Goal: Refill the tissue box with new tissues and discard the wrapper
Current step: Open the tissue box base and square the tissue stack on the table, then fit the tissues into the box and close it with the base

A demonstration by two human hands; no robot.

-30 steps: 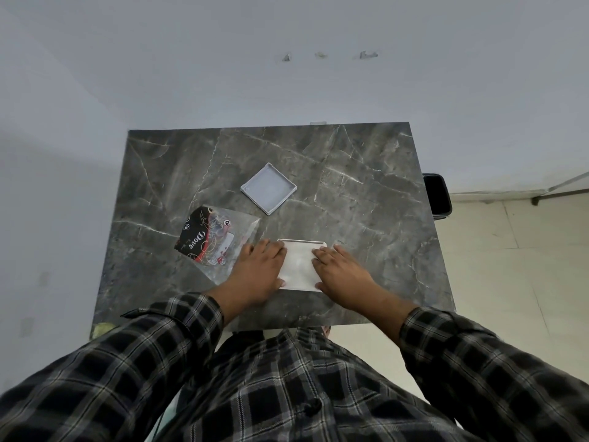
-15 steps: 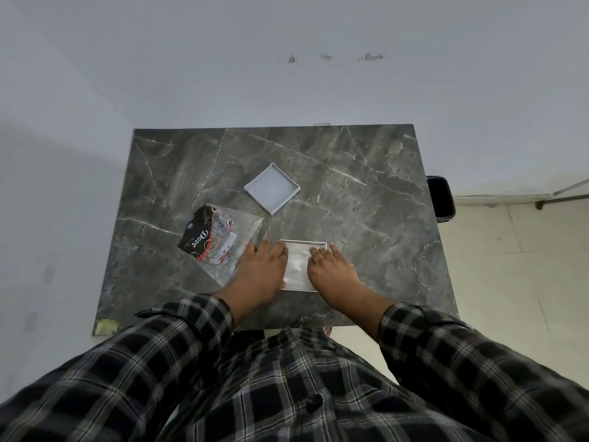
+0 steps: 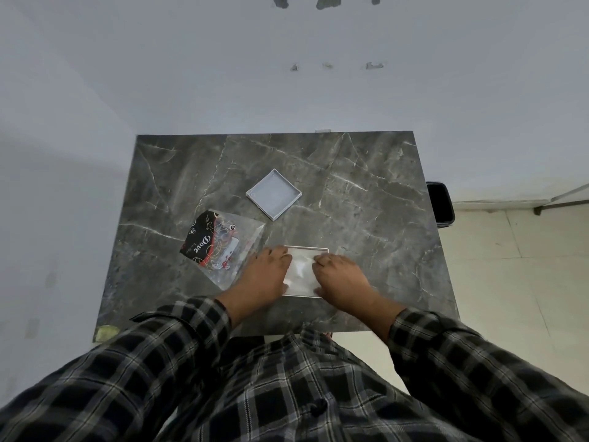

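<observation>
On the grey marble-veined table (image 3: 366, 199), both hands lie flat with fingers spread — left hand (image 3: 266, 275) and right hand (image 3: 339, 279) pressing soft white tissues (image 3: 301, 269) into the square box (image 3: 306, 249). The crinkled clear wrapper (image 3: 223, 247) lies at ten o'clock; the flat square lid (image 3: 273, 198) at twelve.

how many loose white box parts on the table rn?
2. The square lid lies alone mid-table, tilted like a diamond. The open tissue box sits near the front edge, between the left hand and right hand. None seem hidden.
</observation>
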